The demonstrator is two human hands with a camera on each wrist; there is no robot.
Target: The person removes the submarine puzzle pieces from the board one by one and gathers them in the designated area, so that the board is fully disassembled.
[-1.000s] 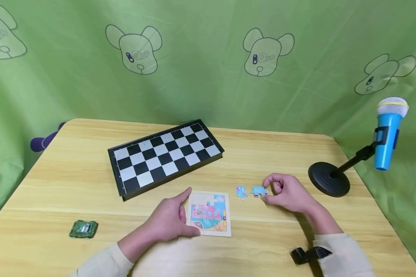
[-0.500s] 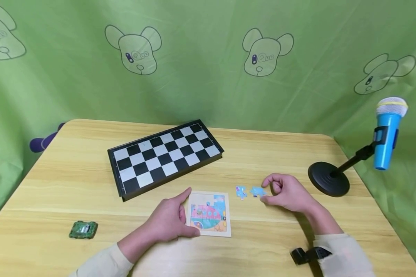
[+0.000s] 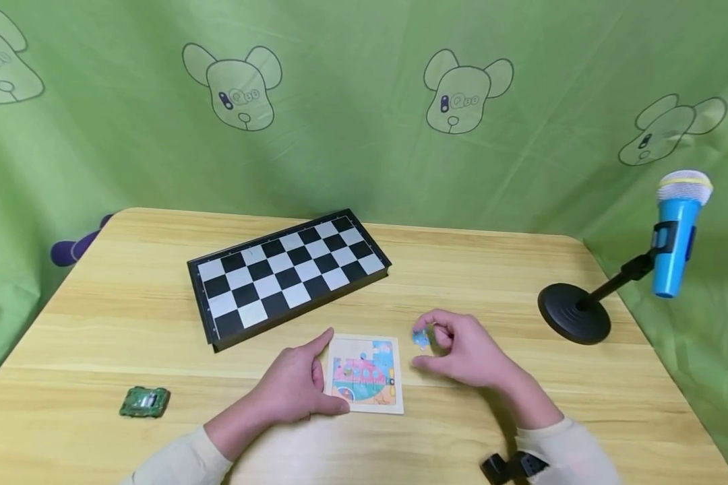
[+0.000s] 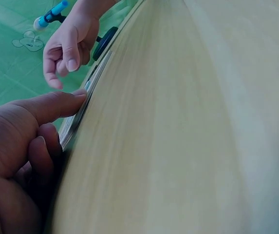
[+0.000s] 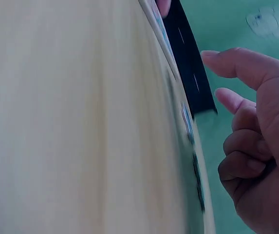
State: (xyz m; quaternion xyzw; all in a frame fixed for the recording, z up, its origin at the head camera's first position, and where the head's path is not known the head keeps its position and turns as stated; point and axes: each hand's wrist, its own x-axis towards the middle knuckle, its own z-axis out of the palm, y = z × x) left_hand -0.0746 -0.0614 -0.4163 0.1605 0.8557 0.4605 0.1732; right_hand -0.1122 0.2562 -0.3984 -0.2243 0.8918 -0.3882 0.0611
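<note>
A small jigsaw puzzle [image 3: 373,407] in a pale square frame lies at the middle front of the table, with pink, teal and blue pieces in it and bare backing at its upper left. My left hand [image 3: 297,380] holds its left side, thumb over the lower edge and index finger at the upper corner. A loose blue puzzle piece [image 3: 421,338] lies right of the frame. My right hand [image 3: 464,350] hovers around that piece, thumb and index finger spread apart, other fingers curled. The right wrist view shows a second loose piece [image 5: 198,183], hidden by the hand in the head view.
Behind the puzzle lies a black-framed checkered board [image 3: 291,269]. A green toy car [image 3: 145,402] sits at the left. At the right stands a blue toy microphone [image 3: 676,236] on a round black base [image 3: 573,313]. A green curtain [image 3: 352,101] hangs behind the table.
My right hand has let go of the right-hand loose piece, after nudging it slightly left, and has moved left over the other piece. My left hand stays on the puzzle frame.
</note>
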